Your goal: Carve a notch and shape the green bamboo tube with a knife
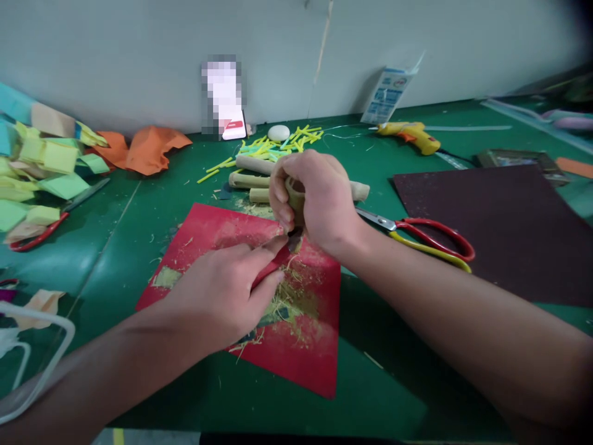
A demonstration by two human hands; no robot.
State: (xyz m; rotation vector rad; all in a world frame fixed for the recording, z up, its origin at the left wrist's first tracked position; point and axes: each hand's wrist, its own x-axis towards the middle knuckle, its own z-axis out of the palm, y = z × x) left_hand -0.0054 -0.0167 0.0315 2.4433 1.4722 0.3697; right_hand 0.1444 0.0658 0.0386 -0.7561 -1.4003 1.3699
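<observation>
My right hand (pixel 324 191) is wrapped around a short hollow bamboo tube (pixel 296 209), its open end facing up toward me. My left hand (pixel 225 290) grips a red-handled tool (pixel 269 270), whose dark tip meets the lower part of the tube; the tip is partly hidden, so its exact kind is unclear. Both hands are over a red sheet (pixel 319 364) strewn with pale shavings (pixel 296 296). Just behind my right hand lie several bamboo pieces (pixel 250 180).
Scissors (pixel 428 238) with red and yellow handles lie at right, beside a dark board (pixel 491 228). Farther back are a yellow glue gun (pixel 412 136), yellow-green sticks (pixel 296 141), a white egg-shaped thing (pixel 278 133) and a phone (pixel 235 128). Colored paper pieces (pixel 55 157) crowd the left.
</observation>
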